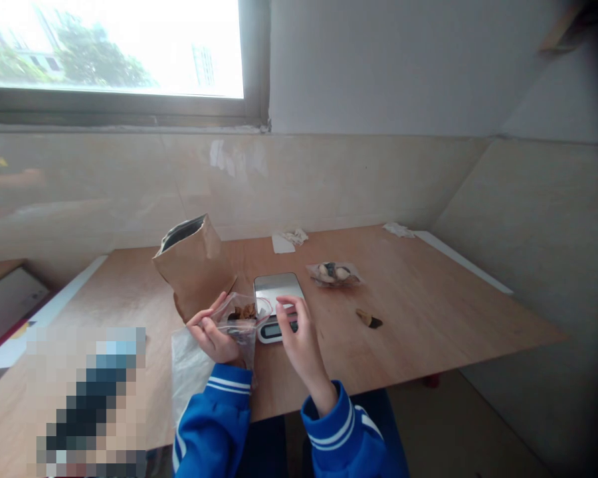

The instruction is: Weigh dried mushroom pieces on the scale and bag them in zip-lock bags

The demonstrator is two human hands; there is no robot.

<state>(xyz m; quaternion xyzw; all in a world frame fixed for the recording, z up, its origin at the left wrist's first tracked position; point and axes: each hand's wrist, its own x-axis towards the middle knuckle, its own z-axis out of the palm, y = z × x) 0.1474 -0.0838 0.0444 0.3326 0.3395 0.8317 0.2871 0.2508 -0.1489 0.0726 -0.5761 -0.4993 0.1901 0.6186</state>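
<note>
My left hand is closed on a clear zip bag holding brown, crinkled dried pieces. At the bag's right edge, my right hand has its thumb and fingertips drawn together on the red-lined zip edge. Under both hands and just beyond them sits a small kitchen scale with a shiny plate and a grey display, partly hidden by my right hand. Flat clear plastic bags lie beneath my left wrist. Behind my left hand stands an open brown paper bag.
A clear packet with pale and dark pieces lies right of the scale. Nearer is a small brown-and-black piece. White crumpled paper rests by the wall, with more at the far right. The table's front edge runs before me.
</note>
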